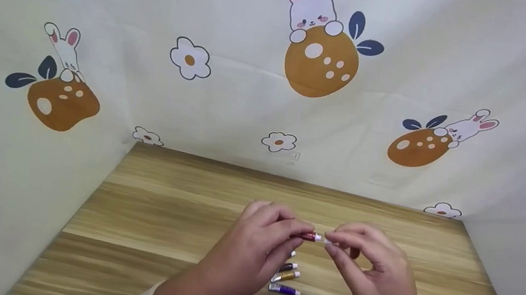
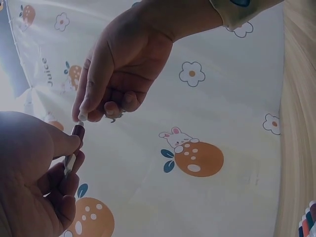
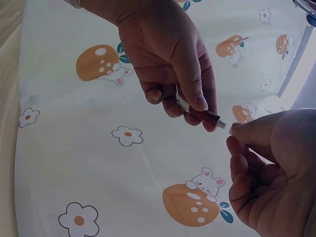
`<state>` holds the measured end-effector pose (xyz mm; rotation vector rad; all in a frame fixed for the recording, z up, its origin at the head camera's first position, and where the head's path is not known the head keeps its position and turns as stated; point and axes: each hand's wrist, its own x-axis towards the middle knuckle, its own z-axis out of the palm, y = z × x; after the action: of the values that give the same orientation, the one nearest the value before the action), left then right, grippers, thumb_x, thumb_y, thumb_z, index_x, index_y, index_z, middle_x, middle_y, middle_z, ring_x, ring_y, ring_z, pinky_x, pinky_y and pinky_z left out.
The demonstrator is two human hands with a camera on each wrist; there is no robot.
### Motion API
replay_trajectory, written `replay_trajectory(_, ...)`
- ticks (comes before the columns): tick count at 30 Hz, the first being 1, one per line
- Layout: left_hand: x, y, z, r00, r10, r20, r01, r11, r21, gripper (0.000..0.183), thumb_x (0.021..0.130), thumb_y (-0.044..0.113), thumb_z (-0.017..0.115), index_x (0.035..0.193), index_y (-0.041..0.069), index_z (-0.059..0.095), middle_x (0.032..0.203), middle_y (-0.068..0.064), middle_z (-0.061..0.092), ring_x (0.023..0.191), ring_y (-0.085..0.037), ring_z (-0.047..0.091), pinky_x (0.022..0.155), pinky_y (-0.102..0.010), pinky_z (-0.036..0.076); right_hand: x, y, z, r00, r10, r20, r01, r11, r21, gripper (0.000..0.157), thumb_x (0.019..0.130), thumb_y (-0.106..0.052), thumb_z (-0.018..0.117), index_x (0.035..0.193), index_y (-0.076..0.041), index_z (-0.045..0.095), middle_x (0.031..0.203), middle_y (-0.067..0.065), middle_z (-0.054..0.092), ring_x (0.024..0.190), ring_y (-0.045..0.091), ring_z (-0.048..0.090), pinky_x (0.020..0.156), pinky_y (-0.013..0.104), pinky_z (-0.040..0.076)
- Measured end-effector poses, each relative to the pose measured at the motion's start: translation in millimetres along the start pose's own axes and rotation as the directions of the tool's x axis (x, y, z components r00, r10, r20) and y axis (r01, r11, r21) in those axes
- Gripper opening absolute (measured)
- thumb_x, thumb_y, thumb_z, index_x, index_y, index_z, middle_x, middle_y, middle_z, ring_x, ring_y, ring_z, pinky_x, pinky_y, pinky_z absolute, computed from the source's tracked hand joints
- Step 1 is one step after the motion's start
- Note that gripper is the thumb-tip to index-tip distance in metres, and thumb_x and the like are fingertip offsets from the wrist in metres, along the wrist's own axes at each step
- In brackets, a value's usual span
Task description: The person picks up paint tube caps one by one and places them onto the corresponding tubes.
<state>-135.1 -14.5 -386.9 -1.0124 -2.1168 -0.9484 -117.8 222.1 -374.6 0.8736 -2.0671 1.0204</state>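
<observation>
My left hand (image 1: 256, 249) holds a small dark red paint tube (image 1: 308, 236) between thumb and fingers, its white nozzle pointing right. Facing it, my right hand (image 1: 376, 274) pinches a small white cap (image 1: 327, 241) with thumb and index finger. A narrow gap parts cap and nozzle. From the right wrist, the red tube (image 3: 206, 116) shows its silvery end inside the left hand, and the nozzle stands just apart from the cap (image 3: 230, 130). The left wrist view also has the tube (image 2: 78, 131) and the cap (image 2: 83, 117) near each other.
Below the hands, several paint tubes lie on the wooden table (image 1: 158, 194), among them a purple one (image 1: 284, 289), an ochre one (image 1: 288, 276) and a dark one (image 1: 288, 267). My left hand partly covers them. A cream sheet (image 1: 227, 106) printed with rabbits encloses the table.
</observation>
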Motion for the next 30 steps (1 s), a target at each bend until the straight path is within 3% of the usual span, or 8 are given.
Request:
replay_trajectory(5,-0.4,-0.1,1.4,1.0,0.02,0.012,-0.02,1.0,0.001,0.02,0.106,0.024,0.068,0.123,0.024,0.078,0.11,0.01,0.07,0.102,-0.011,0.06,0.093,-0.028,0.048,0.3,-1.4,0.9,1.0,0.015,0.019,-0.015,1.0,0.001,0.041,0.079,0.011,0.086,0.109,-0.016,0.083,0.101,-0.001,0.077,0.083,0.005,0.066,0.071,0.015,0.053)
replay_trajectory(14,-1.1,0.6,1.1,0.999,-0.005,0.041,0.005,1.0,-0.009,0.021,0.109,0.027,0.064,0.124,0.025,0.077,0.11,0.012,0.07,0.104,-0.01,0.059,0.093,-0.027,0.049,-1.0,-1.2,3.1,0.998,0.065,0.019,-0.064,0.998,-0.026,0.035,0.082,0.006,0.087,0.105,-0.021,0.083,0.097,-0.005,0.079,0.082,0.004,0.066,0.07,0.014,0.052)
replay_trajectory(20,-1.0,1.7,2.7,0.999,0.008,0.034,-0.007,1.0,-0.018,0.02,0.107,0.024,0.067,0.123,0.024,0.078,0.11,0.011,0.07,0.099,-0.009,0.06,0.089,-0.025,0.049,-2.0,3.0,4.6,0.995,0.099,0.022,-0.098,0.994,-0.049,0.028,0.085,0.002,0.086,0.094,-0.024,0.082,0.089,-0.007,0.077,0.075,0.002,0.061,0.065,0.015,0.048)
replay_trajectory(25,-0.7,2.8,4.5,0.999,0.023,0.023,-0.023,0.999,-0.022,0.019,0.106,0.023,0.069,0.121,0.022,0.079,0.109,0.011,0.07,0.097,-0.009,0.06,0.087,-0.024,0.049,-3.3,5.9,6.7,0.993,0.114,0.009,-0.114,0.993,-0.039,0.033,0.082,0.007,0.084,0.08,-0.025,0.077,0.08,-0.009,0.073,0.07,0.002,0.057,0.061,0.016,0.044)
replay_trajectory(30,-0.7,3.1,4.7,0.999,0.017,0.029,-0.016,0.999,-0.029,0.019,0.105,0.022,0.07,0.122,0.023,0.079,0.109,0.011,0.07,0.098,-0.009,0.059,0.088,-0.024,0.049,-3.7,8.1,5.8,0.992,0.122,0.019,-0.121,0.992,-0.017,0.033,0.087,0.008,0.079,0.081,-0.024,0.078,0.079,-0.006,0.074,0.072,0.002,0.062,0.063,0.016,0.048)
